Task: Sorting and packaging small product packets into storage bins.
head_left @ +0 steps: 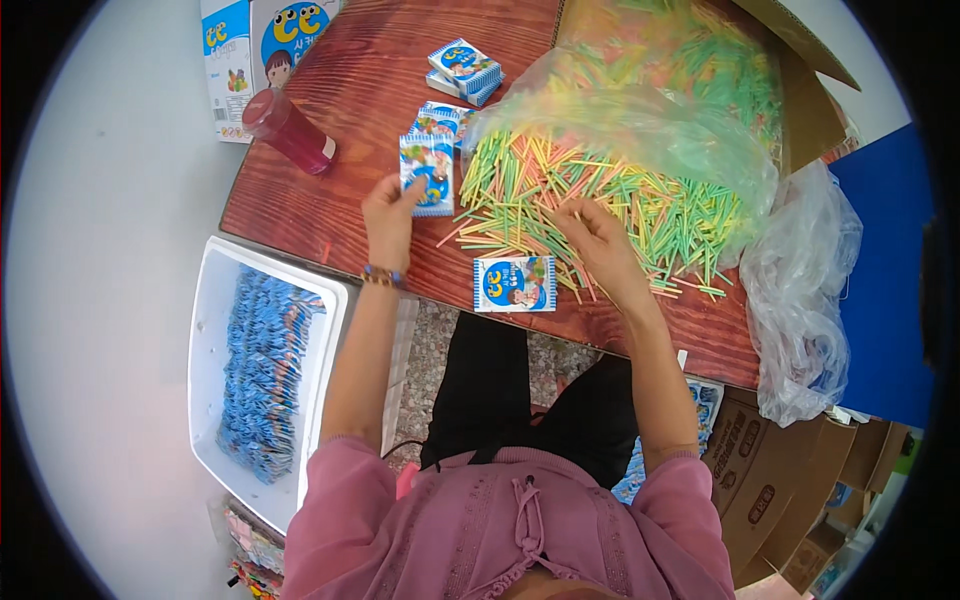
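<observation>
Head view: a small blue-and-white packet was pinched upright between the thumb and curled fingers of the left hand, above the reddish wooden table. The right hand was laid half open on the pile of coloured sticks, fingertips touching them; whether any stick was gripped could not be told. Another packet was lying flat near the table edge, between the two hands.

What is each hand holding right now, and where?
Left hand grips a small blue-and-white printed packet by its left edge; right hand rests fingers on thin coloured sticks, grip unclear.
</observation>
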A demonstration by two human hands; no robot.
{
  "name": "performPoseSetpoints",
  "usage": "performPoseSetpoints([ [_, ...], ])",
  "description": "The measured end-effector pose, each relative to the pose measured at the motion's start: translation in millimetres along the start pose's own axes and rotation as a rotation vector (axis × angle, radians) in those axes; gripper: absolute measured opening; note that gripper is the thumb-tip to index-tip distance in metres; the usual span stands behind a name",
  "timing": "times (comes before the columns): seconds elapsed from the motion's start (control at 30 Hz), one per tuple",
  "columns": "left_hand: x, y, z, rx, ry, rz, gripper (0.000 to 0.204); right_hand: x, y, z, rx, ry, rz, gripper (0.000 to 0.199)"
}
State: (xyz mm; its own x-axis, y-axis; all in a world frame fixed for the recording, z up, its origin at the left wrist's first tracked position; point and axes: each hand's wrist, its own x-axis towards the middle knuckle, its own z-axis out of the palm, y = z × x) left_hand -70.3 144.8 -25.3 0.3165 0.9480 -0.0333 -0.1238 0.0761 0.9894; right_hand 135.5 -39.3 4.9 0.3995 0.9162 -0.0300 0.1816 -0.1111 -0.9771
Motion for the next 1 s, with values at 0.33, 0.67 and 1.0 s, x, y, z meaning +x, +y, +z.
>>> performPoseSetpoints([
  [0.33,58.8,-32.6,-8.9,0.85,0.237,0.422,0.028,-35.0,18.9,-2.7,0.04,-0.032,0.165,0.016],
  [0.67,-60.3,3.9,5.4,1.019,-0.304,0.407,0.038,-35.2,13.0,15.7,-0.355,-0.021,-0.024,0.023],
  [1.0,-88.3,-10.8,20.1,1.009,-0.259,0.426,0.035,-22.5,12.6,22.6,-0.539,0.04,-0.135,0.027],
])
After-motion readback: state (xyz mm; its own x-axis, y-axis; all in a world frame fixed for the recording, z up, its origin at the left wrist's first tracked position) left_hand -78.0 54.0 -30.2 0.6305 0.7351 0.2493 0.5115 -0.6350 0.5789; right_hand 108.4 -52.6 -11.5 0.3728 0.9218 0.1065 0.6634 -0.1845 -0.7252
